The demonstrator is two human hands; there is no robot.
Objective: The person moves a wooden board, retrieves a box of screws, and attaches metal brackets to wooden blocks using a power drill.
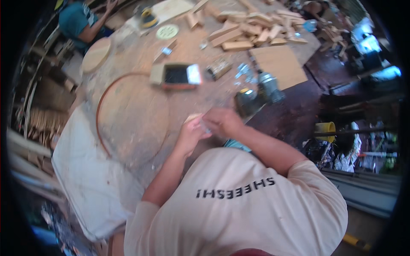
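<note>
My two hands meet above the dusty workbench, in front of my chest. My left hand holds a small pale wooden piece that sticks up past its fingers. My right hand is closed with its fingertips pinched against the same piece. The picture is blurred, so I cannot tell if anything else sits between the fingers. A dark power tool with a metal chuck lies just beyond my right hand.
A red-brown hoop rings a round board at left. Beyond lie an orange-edged box, metal fittings, a plywood sheet and several wood blocks. A person in a teal shirt works at the far left. White cloth drapes the near-left edge.
</note>
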